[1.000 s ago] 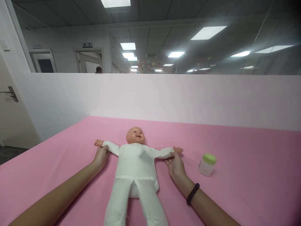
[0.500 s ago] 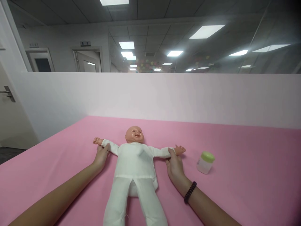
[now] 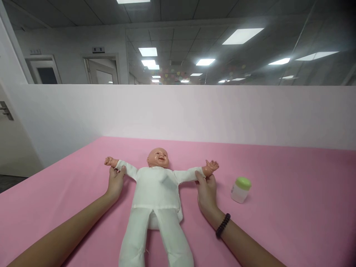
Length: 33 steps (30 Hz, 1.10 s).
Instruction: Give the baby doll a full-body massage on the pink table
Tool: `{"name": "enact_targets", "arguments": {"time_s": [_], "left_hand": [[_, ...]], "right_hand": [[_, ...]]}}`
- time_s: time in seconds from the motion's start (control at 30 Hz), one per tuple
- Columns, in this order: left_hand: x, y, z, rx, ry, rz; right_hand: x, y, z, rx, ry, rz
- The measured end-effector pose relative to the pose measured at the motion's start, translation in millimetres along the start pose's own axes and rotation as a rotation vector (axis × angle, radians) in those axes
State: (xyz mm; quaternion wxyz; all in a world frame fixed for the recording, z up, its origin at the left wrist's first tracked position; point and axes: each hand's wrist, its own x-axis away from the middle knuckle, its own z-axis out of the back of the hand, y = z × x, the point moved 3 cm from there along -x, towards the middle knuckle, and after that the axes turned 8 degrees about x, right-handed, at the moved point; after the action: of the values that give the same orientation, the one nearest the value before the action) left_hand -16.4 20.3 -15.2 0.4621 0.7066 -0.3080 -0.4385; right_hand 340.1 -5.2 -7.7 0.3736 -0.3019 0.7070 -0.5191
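Note:
A baby doll [image 3: 157, 187] with a white cloth body and a hard plastic head lies on its back on the pink table cover [image 3: 280, 207]. Its arms stretch out to both sides; its feet run out of view at the bottom. My left hand [image 3: 115, 183] is closed around the doll's arm at the left, near the wrist. At the other side, my right hand [image 3: 206, 189] grips the opposite forearm just below the plastic hand. A small jar [image 3: 240, 190] with a green lid stands to the right of my right hand, apart from it.
Behind the table rises a low white wall [image 3: 194, 115] with glass above it. A door with a metal handle [image 3: 6, 110] is at the far left. My right wrist wears a dark beaded bracelet [image 3: 223, 226].
Both doll arms have been raised a little and drawn slightly further outward by my hands. The jar and the room have shifted slightly left in view.

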Motion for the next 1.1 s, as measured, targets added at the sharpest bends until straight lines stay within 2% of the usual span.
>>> {"name": "enact_targets", "arguments": {"time_s": [0.07, 0.17, 0.27, 0.37, 0.47, 0.53, 0.73, 0.93, 1.03, 1.1], "left_hand": [[6, 13, -6, -0.062, -0.027, -0.073], [17, 26, -15, -0.184, -0.179, -0.251], [28, 29, -19, -0.404, -0.343, -0.486], [39, 27, -23, -0.626, -0.496, -0.766], [46, 27, -27, -0.776, -0.557, -0.979], [48, 30, -29, -0.83, -0.569, -1.055], [50, 35, -33, -0.902, -0.644, -1.128], [48, 32, -31, -0.867, -0.692, -1.102], [45, 32, -30, -0.762, -0.665, -0.975], [40, 30, -28, -0.634, -0.611, -0.79]], "right_hand": [[9, -14, -5, 0.033, -0.075, 0.17], [25, -24, -13, 0.07, -0.232, 0.392], [37, -23, -16, 0.222, -0.338, 0.633], [44, -19, -16, 0.405, -0.404, 0.951], [50, -17, -17, 0.554, -0.514, 1.26], [54, -17, -18, 0.639, -0.557, 1.365], [60, -25, -22, 0.685, -0.577, 1.465], [57, -24, -21, 0.68, -0.61, 1.45], [55, -22, -19, 0.616, -0.58, 1.362], [51, -22, -18, 0.545, -0.502, 1.18]]}}
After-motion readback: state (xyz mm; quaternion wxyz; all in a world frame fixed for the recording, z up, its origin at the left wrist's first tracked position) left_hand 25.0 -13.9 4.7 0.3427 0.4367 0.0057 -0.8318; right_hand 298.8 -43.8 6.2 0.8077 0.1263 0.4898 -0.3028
